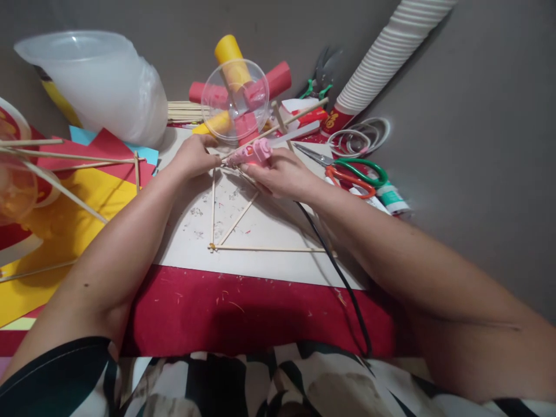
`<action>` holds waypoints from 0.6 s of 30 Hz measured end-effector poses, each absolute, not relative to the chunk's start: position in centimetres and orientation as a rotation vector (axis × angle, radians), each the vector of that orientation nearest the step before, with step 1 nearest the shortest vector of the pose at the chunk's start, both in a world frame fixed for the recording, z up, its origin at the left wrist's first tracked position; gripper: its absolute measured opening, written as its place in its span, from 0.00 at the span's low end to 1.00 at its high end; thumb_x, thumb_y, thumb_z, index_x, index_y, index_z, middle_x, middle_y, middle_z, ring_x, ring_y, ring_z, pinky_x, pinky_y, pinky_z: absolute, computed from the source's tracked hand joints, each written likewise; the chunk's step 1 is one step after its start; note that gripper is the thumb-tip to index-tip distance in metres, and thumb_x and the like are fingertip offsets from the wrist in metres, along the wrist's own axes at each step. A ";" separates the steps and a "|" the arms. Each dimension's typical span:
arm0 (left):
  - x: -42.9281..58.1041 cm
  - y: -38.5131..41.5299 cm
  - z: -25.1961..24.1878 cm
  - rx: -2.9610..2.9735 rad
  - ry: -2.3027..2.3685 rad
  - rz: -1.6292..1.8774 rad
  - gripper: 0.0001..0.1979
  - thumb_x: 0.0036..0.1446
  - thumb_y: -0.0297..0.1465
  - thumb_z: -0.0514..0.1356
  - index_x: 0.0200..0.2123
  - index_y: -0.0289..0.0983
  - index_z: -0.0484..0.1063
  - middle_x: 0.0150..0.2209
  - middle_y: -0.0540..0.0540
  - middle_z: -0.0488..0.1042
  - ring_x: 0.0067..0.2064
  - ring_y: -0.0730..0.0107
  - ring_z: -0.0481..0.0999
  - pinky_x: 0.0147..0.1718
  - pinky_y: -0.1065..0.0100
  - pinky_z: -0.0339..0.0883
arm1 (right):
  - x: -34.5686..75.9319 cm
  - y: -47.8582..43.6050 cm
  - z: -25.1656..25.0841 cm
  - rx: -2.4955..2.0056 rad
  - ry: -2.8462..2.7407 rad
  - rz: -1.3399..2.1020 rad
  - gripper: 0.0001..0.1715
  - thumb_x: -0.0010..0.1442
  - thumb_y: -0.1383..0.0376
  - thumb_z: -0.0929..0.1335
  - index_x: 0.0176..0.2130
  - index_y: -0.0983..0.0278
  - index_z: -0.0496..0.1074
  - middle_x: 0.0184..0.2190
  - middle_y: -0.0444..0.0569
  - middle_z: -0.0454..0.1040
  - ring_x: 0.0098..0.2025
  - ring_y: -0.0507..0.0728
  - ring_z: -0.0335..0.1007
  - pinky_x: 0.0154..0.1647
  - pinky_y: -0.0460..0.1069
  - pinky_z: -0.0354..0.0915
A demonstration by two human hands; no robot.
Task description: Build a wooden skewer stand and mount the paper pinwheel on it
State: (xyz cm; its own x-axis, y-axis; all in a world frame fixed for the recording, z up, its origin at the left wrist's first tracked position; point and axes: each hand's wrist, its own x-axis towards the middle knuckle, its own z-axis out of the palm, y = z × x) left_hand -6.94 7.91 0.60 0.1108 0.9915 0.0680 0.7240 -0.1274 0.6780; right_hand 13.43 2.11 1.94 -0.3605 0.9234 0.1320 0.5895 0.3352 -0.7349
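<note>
My right hand (284, 174) is wrapped round a pink glue gun (249, 153), its tip pointing left. A black cord runs from below that hand toward my lap. My left hand (195, 155) pinches at a corner of a wooden stick frame (269, 249), close to the gun's tip. The frame rests on a white board (186, 255), with sticks meeting at an orange-brown blob at its lower left corner. One long stick slants up to the right behind the gun. The exact spot where the tip and my left fingertips meet is too small to make out.
Behind my hands is a clear plastic lid (208, 124) with red and yellow paper rolls (232, 58). Scissors (365, 174), a glue bottle (393, 200) and stacked paper cups (382, 63) are at the right. Plastic tubs (95, 81), coloured paper (95, 197) and another stick frame (87, 156) lie left.
</note>
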 end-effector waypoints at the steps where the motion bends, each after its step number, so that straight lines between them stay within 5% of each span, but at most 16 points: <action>1: -6.8 7.8 0.7 1.943 1.669 0.741 0.22 0.41 0.24 0.66 0.44 0.36 0.79 0.28 0.47 0.74 0.39 0.57 0.76 0.43 0.61 0.67 | 13.6 2.1 2.0 -1.317 -2.079 0.800 0.12 0.64 0.64 0.66 0.39 0.63 0.79 0.17 0.40 0.65 0.23 0.52 0.64 0.29 0.47 0.62; 6: -6.0 7.2 1.6 2.032 1.611 0.810 0.21 0.41 0.20 0.59 0.41 0.34 0.79 0.32 0.46 0.76 0.36 0.64 0.73 0.41 0.66 0.67 | 15.6 0.7 3.4 -1.340 -2.179 0.795 0.15 0.65 0.63 0.66 0.43 0.65 0.81 0.15 0.37 0.61 0.19 0.49 0.57 0.25 0.45 0.57; 9: -5.8 6.9 2.0 2.130 1.486 0.757 0.21 0.41 0.21 0.58 0.41 0.34 0.80 0.33 0.47 0.76 0.34 0.66 0.72 0.38 0.66 0.66 | 18.4 -1.9 4.6 -1.318 -2.234 0.863 0.18 0.66 0.59 0.66 0.49 0.62 0.80 0.18 0.39 0.66 0.20 0.49 0.61 0.25 0.45 0.59; 12: -5.5 6.6 2.3 2.243 1.372 0.665 0.21 0.42 0.24 0.60 0.43 0.36 0.80 0.35 0.47 0.76 0.34 0.67 0.72 0.36 0.67 0.66 | 22.1 -4.8 5.2 -1.286 -2.275 0.858 0.20 0.65 0.55 0.67 0.52 0.55 0.80 0.34 0.47 0.80 0.31 0.53 0.74 0.29 0.47 0.66; 15: -4.8 6.2 2.4 2.287 1.352 0.724 0.14 0.48 0.30 0.62 0.39 0.36 0.81 0.34 0.47 0.76 0.33 0.67 0.70 0.36 0.67 0.64 | 25.9 -6.9 4.9 -1.294 -2.295 0.816 0.24 0.66 0.50 0.65 0.56 0.53 0.78 0.53 0.52 0.79 0.52 0.60 0.76 0.46 0.53 0.71; 18: -4.3 6.0 2.7 2.273 1.332 0.803 0.07 0.53 0.32 0.62 0.32 0.35 0.78 0.29 0.48 0.73 0.31 0.70 0.66 0.33 0.68 0.61 | 29.2 -8.3 4.0 -1.593 -2.345 0.495 0.31 0.63 0.43 0.64 0.57 0.52 0.78 0.53 0.54 0.80 0.49 0.63 0.78 0.44 0.55 0.69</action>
